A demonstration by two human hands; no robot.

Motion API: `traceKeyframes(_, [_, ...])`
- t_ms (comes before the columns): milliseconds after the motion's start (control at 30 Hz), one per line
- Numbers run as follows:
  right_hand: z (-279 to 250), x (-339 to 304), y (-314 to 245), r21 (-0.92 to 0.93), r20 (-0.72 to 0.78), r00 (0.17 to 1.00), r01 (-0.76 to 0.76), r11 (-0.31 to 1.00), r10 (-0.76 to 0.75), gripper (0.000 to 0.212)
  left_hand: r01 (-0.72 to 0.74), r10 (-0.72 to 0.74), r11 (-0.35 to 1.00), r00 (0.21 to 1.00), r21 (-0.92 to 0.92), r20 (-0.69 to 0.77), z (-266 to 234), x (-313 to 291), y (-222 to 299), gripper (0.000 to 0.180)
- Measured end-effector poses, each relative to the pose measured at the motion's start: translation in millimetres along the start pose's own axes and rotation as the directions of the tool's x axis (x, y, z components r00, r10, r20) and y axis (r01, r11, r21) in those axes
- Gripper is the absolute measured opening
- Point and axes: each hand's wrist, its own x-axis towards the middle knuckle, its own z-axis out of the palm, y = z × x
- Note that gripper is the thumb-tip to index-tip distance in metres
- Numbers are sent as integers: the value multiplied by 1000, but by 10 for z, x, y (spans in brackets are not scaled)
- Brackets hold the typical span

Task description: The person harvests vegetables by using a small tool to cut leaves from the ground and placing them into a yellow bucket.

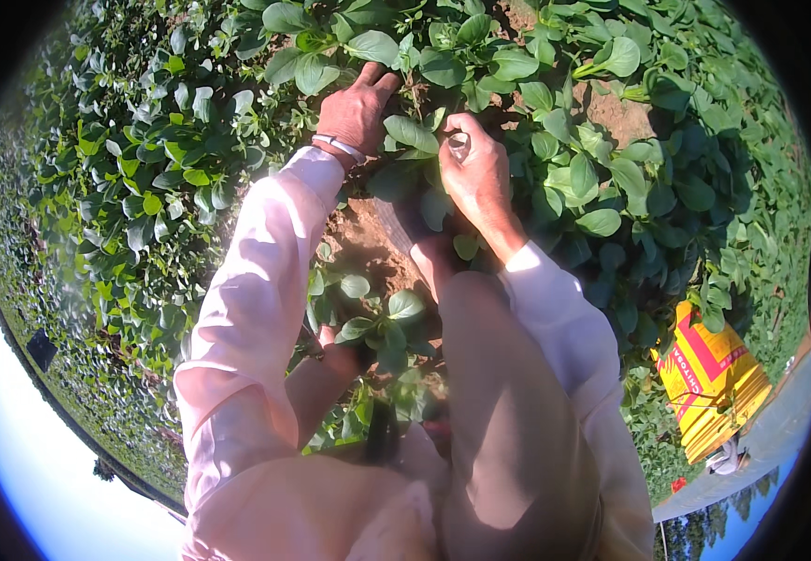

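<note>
My left hand (356, 109), with a pale band on its wrist, reaches down among leafy green plants (373, 47). Two of its fingers show slightly apart, the fingertips lost in the foliage. My right hand (480, 178) is closed, thumb and fingers curled together just right of a broad leaf (411, 134). A small shiny, pale spot shows inside that curl, but what it is I cannot make out. Between my forearms, a low plant with rounded leaves (382, 323) stands in brown soil (368, 238).
Dense leafy plants (153, 178) spread on both sides. A yellow and red printed sack (709, 379) lies at the right, beside a grey strip of ground (779, 439). My bent knee (508, 402) rises below my right hand.
</note>
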Motion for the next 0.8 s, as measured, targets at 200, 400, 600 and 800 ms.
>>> traceKeyframes(200, [136, 344, -132, -25, 44, 998, -43, 999, 44, 21, 232, -236, 937, 972, 262, -20, 152, 635, -249, 33])
traceKeyframes(400, [-34, 160, 20, 139, -1, 996, -88, 986, 89, 10, 359, -372, 921, 925, 148, 71, 198, 560, -420, 31])
traceKeyframes(600, [-405, 99, 18, 543, 12, 951, -265, 797, 309, 8, 286, -326, 761, 945, -582, 37, 341, 373, -678, 39])
traceKeyframes(800, [-415, 8, -64, 676, 57, 874, -389, 626, 482, 7, 150, -175, 833, 985, -532, 5, 240, 84, -418, 34])
